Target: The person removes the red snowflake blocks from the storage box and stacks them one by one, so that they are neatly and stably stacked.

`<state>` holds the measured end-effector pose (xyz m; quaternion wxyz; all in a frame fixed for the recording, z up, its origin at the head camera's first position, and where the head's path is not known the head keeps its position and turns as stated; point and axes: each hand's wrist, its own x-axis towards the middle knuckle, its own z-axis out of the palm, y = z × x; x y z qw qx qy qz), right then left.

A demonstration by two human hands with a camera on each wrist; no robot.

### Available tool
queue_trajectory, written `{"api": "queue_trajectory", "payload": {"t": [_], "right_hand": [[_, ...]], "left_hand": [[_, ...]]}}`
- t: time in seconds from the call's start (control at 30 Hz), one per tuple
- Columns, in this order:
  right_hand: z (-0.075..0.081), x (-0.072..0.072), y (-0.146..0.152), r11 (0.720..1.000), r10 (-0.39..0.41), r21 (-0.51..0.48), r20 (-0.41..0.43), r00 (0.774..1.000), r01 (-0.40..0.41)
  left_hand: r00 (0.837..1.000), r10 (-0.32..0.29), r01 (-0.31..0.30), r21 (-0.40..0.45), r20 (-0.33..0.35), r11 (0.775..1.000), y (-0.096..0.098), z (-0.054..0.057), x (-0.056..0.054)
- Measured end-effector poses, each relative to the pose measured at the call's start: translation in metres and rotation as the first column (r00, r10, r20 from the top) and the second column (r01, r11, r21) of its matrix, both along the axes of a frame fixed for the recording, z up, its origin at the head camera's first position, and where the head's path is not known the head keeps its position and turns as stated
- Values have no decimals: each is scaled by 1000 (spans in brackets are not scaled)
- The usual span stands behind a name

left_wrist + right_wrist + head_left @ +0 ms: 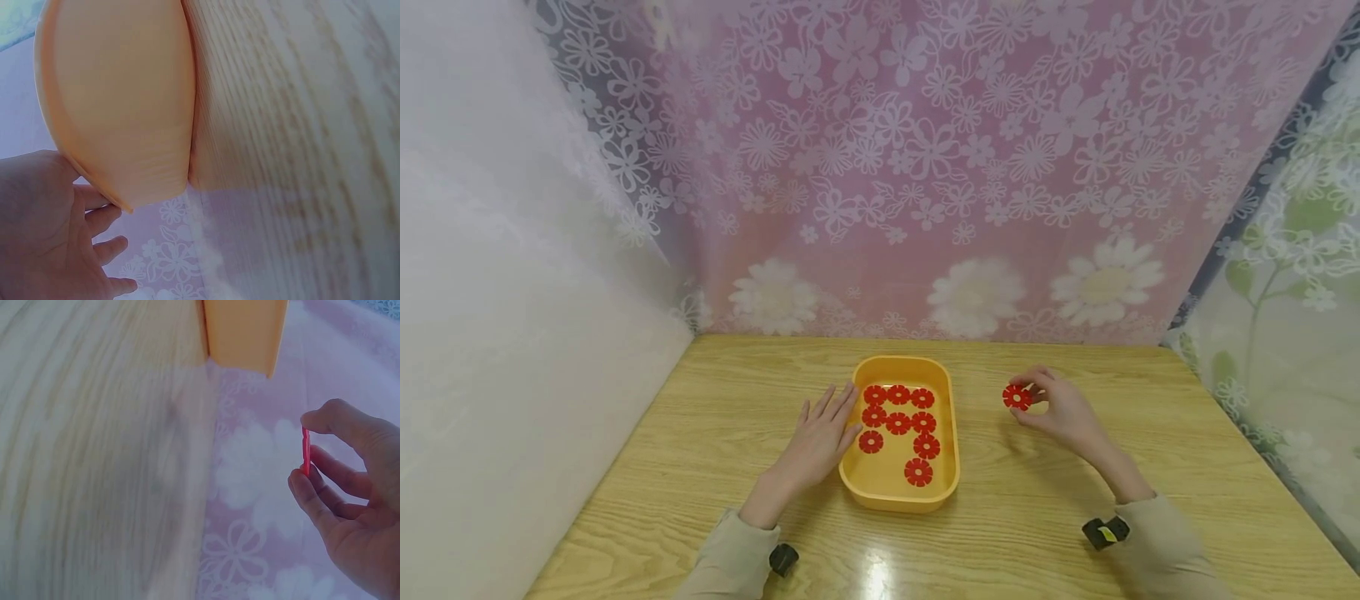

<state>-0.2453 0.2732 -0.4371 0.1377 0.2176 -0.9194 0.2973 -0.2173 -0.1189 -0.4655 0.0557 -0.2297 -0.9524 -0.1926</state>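
A yellow plastic tray (898, 504) stands on the wooden table, with several red notched discs (918, 472) spread inside it, mostly in rows. My left hand (812, 443) rests on the tray's left rim, fingers extended; up close in the left wrist view, this hand (47, 231) touches the rim along the tray's orange-looking wall (125, 100). Off to the tray's right, my right hand (1067, 414) pinches one red notched disc (1017, 397) above the table. The right wrist view has that disc (306, 451) edge-on between thumb and fingertips of the hand (356, 506).
The light wooden table (700, 467) reaches back to a pink floral curtain (880, 167). A pale sheet (527, 250) hangs at the left and a flowered one (1285, 333) at the right. Dark straps (1105, 533) sit at both wrists.
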Motion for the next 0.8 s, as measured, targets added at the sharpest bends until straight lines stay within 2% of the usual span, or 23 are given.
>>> {"api": "queue_trajectory", "payload": {"t": [0.4, 0.8], "right_hand": [[-10, -1, 19, 997, 1, 82, 29, 1000, -3], [-21, -5, 23, 987, 24, 156, 100, 995, -39]], "left_hand": [[1000, -1, 1, 11, 1, 1000, -1, 5, 2], [1000, 18, -17, -61, 20, 998, 3, 9, 2]]}}
